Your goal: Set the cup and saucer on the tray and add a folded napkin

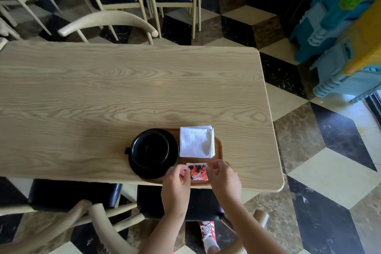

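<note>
Your left hand (pixel 176 179) and right hand (pixel 221 175) pinch opposite edges of a small glossy red-and-black sachet (pixel 197 171), fingers curled tight on it, just over the tray's near edge. Beyond, the matte black cup (pixel 151 146) sits in its round saucer (pixel 153 168) on the smooth brown wooden tray (pixel 219 146). The square, soft white folded napkin (pixel 195 142) lies beside them on the pale grained table (pixel 103 88).
</note>
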A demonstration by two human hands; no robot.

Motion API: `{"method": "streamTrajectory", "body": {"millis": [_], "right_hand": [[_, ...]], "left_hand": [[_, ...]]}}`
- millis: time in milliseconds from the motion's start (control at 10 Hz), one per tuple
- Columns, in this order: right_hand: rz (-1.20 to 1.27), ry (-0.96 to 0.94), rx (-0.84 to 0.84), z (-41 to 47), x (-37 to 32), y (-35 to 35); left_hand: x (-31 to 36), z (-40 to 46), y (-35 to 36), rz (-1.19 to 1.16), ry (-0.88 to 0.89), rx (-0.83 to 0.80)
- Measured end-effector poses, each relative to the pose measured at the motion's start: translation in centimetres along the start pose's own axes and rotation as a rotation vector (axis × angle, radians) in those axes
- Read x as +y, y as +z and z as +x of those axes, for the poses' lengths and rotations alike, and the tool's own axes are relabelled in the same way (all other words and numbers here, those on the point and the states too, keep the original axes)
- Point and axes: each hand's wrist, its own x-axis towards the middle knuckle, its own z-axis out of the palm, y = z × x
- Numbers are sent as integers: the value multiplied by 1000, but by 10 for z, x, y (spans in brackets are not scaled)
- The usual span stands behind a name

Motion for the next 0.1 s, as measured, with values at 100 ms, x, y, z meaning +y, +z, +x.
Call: {"method": "streamTrajectory", "body": {"millis": [100], "right_hand": [[-193,-179,-53,3,-22,-26]], "left_hand": [[25,14,-28,169,181,-233]]}}
